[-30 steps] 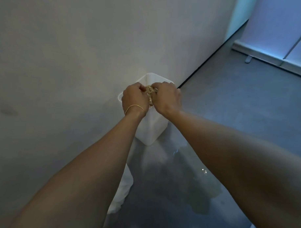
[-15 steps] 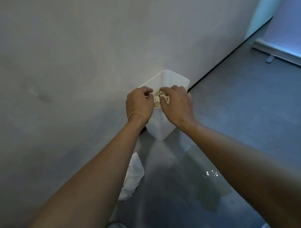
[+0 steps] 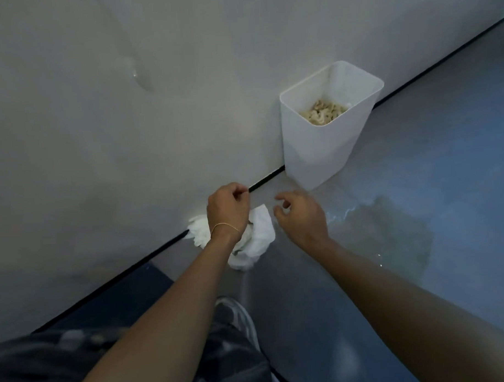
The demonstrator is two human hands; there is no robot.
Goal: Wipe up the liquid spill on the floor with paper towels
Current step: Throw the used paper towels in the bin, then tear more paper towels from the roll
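L grip: curls tight, thumb vs. index, back of hand to cam; holds nothing visible. Hangs over paper towel wad, hides its middle; contact w/ wad, can't tell. Wears thin gold bracelet at wrist.

R grip: hangs loose, half-bent & spread, holds nothing. Sits just right of wad, apart from it, above floor.

Wad: white, crumpled, lies on floor right at wall foot. Meets black base gap at left end; pokes out btwn the two grips at right end.

Spill: wide shiny puddle on floor, right of R grip. Starts near its knuckles, spreads right & toward cam; ragged outline, glints along left rim. Reaches close to bin foot; touching or not, can't tell.

Bin: white, rectangular, upright, open-topped. Stands on floor w/ back against wall, beyond R grip, well apart from both grips. Holds beige crumpled mass below rim.

Wall: plain, pale, fills left & top. Runs diagonally w/ black gap, lower left to upper right. Shows wet-looking streak upper left.

Room: open floor right of bin & past spill, out to frame edge. Tight on left, w/ wall just beside L grip. Near cam: pale shoe on floor below forearms, dark patterned garment lower left.
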